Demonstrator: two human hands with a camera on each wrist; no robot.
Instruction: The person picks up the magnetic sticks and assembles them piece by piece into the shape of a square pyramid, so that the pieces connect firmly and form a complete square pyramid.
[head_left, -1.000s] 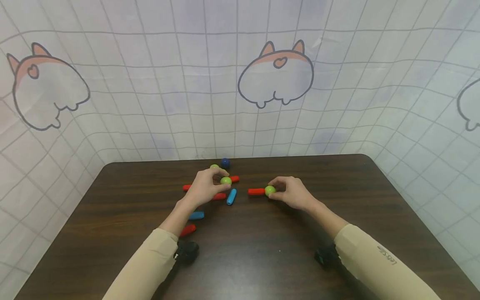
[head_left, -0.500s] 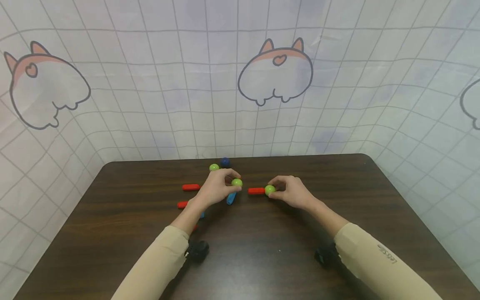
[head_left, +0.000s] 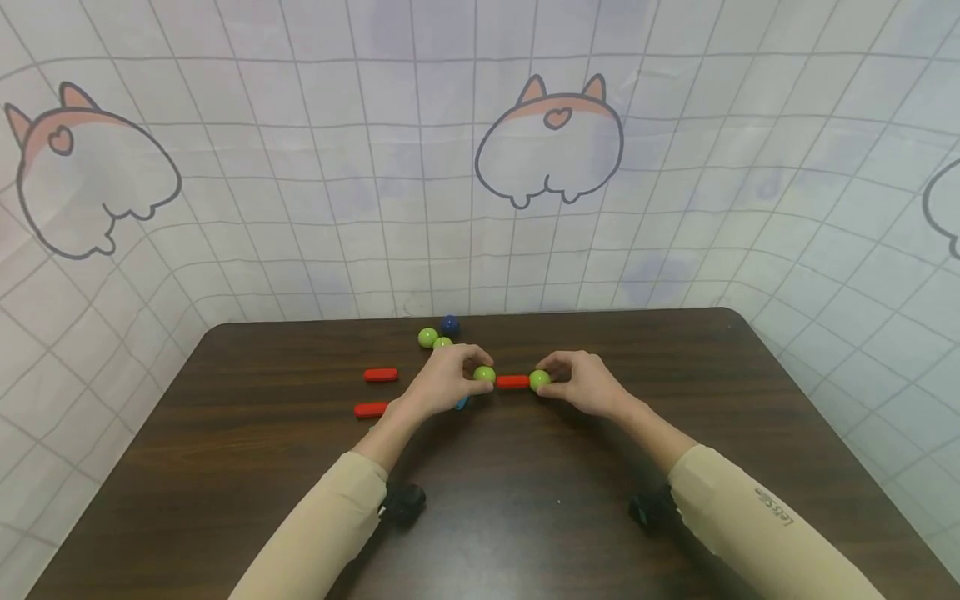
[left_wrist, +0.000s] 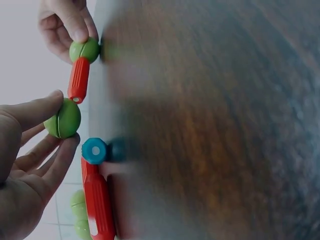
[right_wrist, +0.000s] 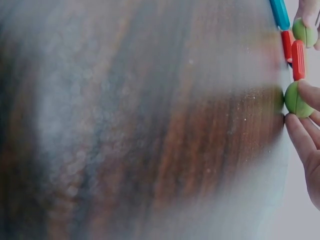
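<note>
Along the length of the red rod (head_left: pixel 513 382), a green ball (head_left: pixel 539 381) is pinched at its right end by the right hand (head_left: pixel 587 384), a second ball (head_left: pixel 484 375) just by its left end by the left hand (head_left: pixel 442 380) (contact hard to judge).

Between my left fingers (left_wrist: pixel 63 160) the green ball (left_wrist: pixel 63 119) looks smooth plastic, lightly glossy, with a fine seam; the red stick (left_wrist: pixel 79 80) is ridged, shiny plastic, the blue stick (left_wrist: pixel 94 152) plastic too. The desk (head_left: pixel 555 542) shows wood grain under a satin sheen, my sleeves (head_left: pixel 322 517) are matt cloth, and the backdrop (head_left: pixel 337 150) is creased printed cloth
</note>
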